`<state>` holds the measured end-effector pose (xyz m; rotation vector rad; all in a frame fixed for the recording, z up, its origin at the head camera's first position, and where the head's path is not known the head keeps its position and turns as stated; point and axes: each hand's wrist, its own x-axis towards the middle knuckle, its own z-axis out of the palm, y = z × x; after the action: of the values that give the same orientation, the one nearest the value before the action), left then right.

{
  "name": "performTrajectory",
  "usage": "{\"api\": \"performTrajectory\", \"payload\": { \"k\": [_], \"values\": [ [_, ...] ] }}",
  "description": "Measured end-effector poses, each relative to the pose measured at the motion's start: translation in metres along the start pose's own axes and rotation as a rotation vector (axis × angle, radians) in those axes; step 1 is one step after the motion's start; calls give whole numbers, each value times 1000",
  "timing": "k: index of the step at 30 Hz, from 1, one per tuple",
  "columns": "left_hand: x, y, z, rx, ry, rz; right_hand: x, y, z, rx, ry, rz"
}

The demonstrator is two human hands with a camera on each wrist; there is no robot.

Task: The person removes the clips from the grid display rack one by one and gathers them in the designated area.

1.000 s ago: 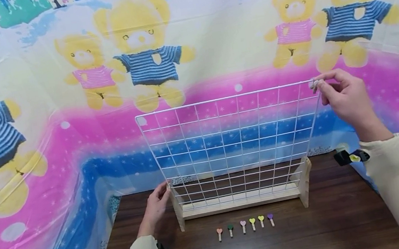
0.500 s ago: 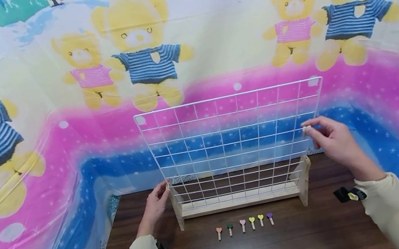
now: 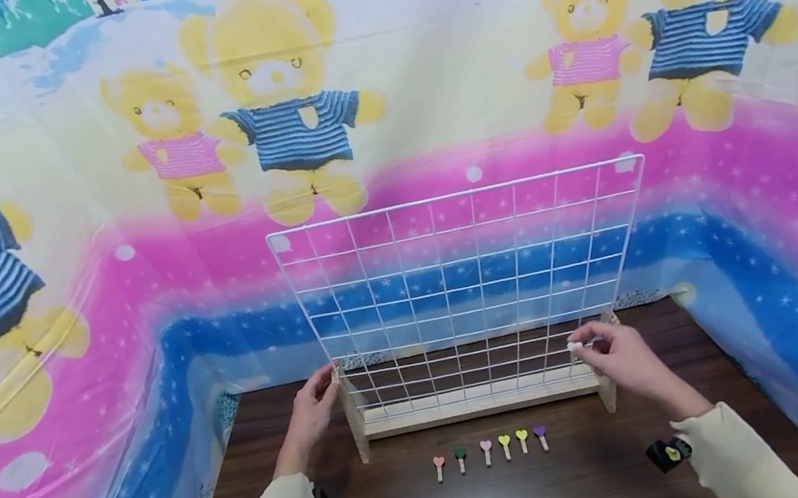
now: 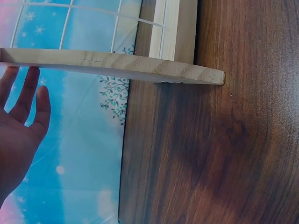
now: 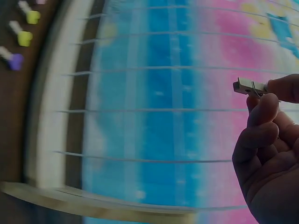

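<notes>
A white wire grid panel (image 3: 465,291) stands upright in a pale wooden stand (image 3: 480,406) on a dark wooden table (image 3: 624,463). My left hand (image 3: 322,385) rests with straight fingers against the stand's left foot (image 4: 112,65); the left hand (image 4: 23,102) shows open in the left wrist view. My right hand (image 3: 582,345) is low at the grid's right side and pinches a small pale clothespin (image 3: 574,346) between thumb and forefinger. The clothespin (image 5: 247,87) points at the grid wires (image 5: 154,109) from my right hand (image 5: 268,93). Several heart-topped pegs (image 3: 488,449) lie in a row before the stand.
A bright plastic sheet with teddy bears (image 3: 289,103) and pink and blue bands walls in the table at the back and both sides. The yellow and purple pegs (image 5: 21,44) show at the top left of the right wrist view. Bare table lies in front of the pegs.
My right hand has come down from the grid's top right corner to its lower right, still pinching the clothespin. The left hand has stayed at the stand's left foot.
</notes>
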<state>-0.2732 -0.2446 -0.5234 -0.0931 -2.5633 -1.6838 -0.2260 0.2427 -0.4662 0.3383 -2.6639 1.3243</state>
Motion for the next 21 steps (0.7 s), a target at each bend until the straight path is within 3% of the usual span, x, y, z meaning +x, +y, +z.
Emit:
{"api": "performTrajectory", "payload": {
  "k": [10,15,21],
  "values": [
    [-1,3,0,27,12,33,-17,69,59,-43,-72,43],
    [0,3,1,34,21,43,-27,94,78,25,-133,120],
    [-2,3,2,30,22,32,-35,116,96,65,-163,119]
  ]
}}
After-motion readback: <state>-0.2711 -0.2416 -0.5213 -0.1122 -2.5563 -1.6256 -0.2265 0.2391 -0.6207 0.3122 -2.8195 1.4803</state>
